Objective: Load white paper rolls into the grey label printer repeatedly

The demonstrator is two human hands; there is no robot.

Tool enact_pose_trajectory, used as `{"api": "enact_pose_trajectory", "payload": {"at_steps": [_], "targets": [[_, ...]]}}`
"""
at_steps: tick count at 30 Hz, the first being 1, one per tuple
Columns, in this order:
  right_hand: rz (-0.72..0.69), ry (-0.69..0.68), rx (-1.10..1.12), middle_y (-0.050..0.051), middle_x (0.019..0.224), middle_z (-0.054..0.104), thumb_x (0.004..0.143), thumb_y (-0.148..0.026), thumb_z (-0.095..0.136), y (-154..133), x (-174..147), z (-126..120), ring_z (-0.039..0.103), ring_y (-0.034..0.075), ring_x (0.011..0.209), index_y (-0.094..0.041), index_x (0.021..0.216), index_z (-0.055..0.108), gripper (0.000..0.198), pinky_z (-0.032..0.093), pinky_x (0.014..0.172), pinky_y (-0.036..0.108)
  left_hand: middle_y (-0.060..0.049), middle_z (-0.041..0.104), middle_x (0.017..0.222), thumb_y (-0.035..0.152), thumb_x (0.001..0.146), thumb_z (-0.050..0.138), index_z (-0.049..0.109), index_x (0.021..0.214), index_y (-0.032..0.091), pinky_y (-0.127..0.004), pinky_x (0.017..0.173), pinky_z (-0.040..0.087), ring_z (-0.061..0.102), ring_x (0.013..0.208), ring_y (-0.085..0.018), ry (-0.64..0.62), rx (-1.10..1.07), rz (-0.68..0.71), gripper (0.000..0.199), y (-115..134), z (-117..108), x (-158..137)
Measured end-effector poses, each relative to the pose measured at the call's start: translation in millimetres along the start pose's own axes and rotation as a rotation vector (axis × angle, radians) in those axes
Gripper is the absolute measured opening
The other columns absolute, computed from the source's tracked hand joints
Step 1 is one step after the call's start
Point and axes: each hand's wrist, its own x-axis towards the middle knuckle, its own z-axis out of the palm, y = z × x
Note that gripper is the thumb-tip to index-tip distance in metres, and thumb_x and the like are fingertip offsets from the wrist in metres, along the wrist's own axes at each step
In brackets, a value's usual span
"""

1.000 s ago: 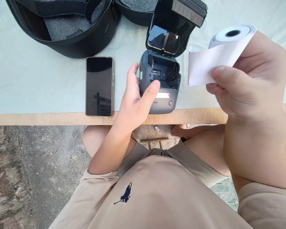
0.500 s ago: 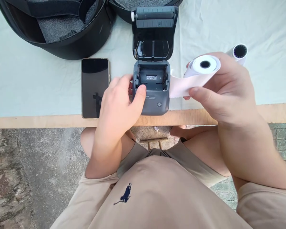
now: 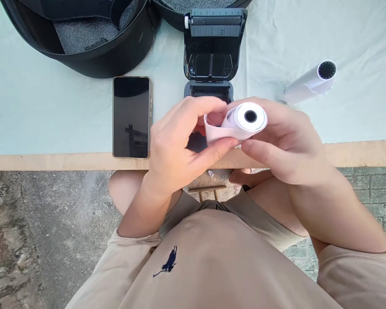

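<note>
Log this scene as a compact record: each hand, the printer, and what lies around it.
left hand: fingers at the loose end of a white paper roll
right hand: holds the same roll from its right side
printer: lid raised; front hidden behind hands and roll
left of printer: smartphone, screen dark
right of printer: second paper roll
far left: black zippered case, open
surface: pale cloth, wooden front edge

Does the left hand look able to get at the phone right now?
Probably yes: the phone lies uncovered close beside the left hand. That hand grips the loose end of the roll, though, so it would likely need to let go first.
</note>
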Motion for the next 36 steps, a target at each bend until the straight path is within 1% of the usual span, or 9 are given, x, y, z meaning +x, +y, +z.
{"api": "enact_pose_trajectory", "payload": {"at_steps": [5,8,12,16,19,23,28,32,36], "targets": [[0.1,0.02,0.147,0.003,0.101,0.063,0.09,-0.041,0.047,-0.2,-0.8,0.9,0.06,0.016,0.098,-0.021,0.105,0.061,0.029,0.052,0.087,0.033,0.005,0.066,0.078,0.023,0.076,0.07,0.06,0.086,0.023,-0.023,0.061,0.051,0.06,0.07,-0.008,0.123,-0.064,0.16,0.014,-11.4,10.3,0.5],[0.164,0.044,0.178,0.003,0.098,0.061,0.089,-0.035,0.05,-2.4,-2.8,0.7,0.058,0.015,0.091,-0.02,0.101,0.061,0.022,0.05,0.081,0.03,0.005,0.064,0.077,0.026,0.076,0.07,0.058,0.084,0.024,-0.022,0.061,0.051,0.06,0.071,-0.008,0.132,-0.103,0.218,0.015,-14.9,12.5,0.2],[0.233,0.048,0.244,0.002,0.1,0.057,0.084,-0.026,0.056,-5.0,-4.7,-3.9,0.055,0.014,0.091,-0.023,0.1,0.06,0.016,0.047,0.077,0.027,0.006,0.065,0.081,0.028,0.076,0.069,0.056,0.082,0.027,-0.025,0.067,0.052,0.062,0.077,-0.01,0.081,-0.113,0.158,0.014,-15.6,8.7,-4.9],[0.262,0.046,0.284,0.0,0.087,0.053,0.078,-0.022,0.062,-4.6,-5.4,-10.3,0.05,0.011,0.077,-0.028,0.107,0.054,0.031,0.042,0.065,0.023,0.004,0.066,0.083,0.034,0.078,0.065,0.057,0.083,0.03,-0.033,0.07,0.053,0.063,0.076,-0.014,0.056,-0.056,0.071,0.01,-15.1,1.9,-9.8],[0.274,0.037,0.292,0.0,0.085,0.052,0.076,-0.021,0.064,-3.7,-5.3,-13.8,0.05,0.011,0.079,-0.027,0.11,0.05,0.037,0.041,0.064,0.023,0.005,0.067,0.079,0.03,0.078,0.065,0.059,0.079,0.031,-0.036,0.066,0.053,0.063,0.073,-0.016,0.058,-0.044,0.048,0.007,-13.5,-2.2,-7.6],[0.259,0.052,0.259,0.0,0.083,0.053,0.078,-0.02,0.064,-0.6,-4.3,-18.2,0.051,0.01,0.077,-0.023,0.109,0.051,0.033,0.041,0.065,0.023,0.006,0.066,0.073,0.019,0.074,0.069,0.059,0.075,0.029,-0.035,0.063,0.052,0.061,0.071,-0.013,0.189,-0.069,0.08,0.014,-14.5,-1.7,-2.7],[0.229,0.083,0.244,0.0,0.083,0.056,0.076,-0.018,0.066,0.7,-3.9,-23.2,0.053,0.01,0.078,-0.021,0.107,0.052,0.034,0.045,0.07,0.024,0.009,0.061,0.075,0.017,0.082,0.064,0.056,0.076,0.022,-0.03,0.061,0.052,0.059,0.071,-0.005,0.302,-0.042,0.182,0.011,-25.0,-0.5,0.2],[0.269,0.105,0.205,0.0,0.089,0.06,0.075,-0.017,0.065,-3.3,-5.1,-24.8,0.058,0.011,0.082,-0.022,0.108,0.053,0.035,0.048,0.072,0.025,0.01,0.064,0.069,0.017,0.076,0.071,0.06,0.07,0.018,-0.027,0.058,0.053,0.061,0.068,-0.004,0.381,-0.09,0.164,0.013,-28.3,-5.6,3.6],[0.293,0.09,0.17,0.002,0.095,0.064,0.074,-0.019,0.066,-5.3,-5.4,-26.1,0.061,0.012,0.084,-0.02,0.11,0.053,0.038,0.052,0.072,0.025,0.01,0.065,0.068,0.016,0.074,0.072,0.063,0.07,0.018,-0.029,0.057,0.052,0.062,0.067,-0.005,0.397,-0.123,0.152,0.01,-29.9,-10.3,3.4]]}}
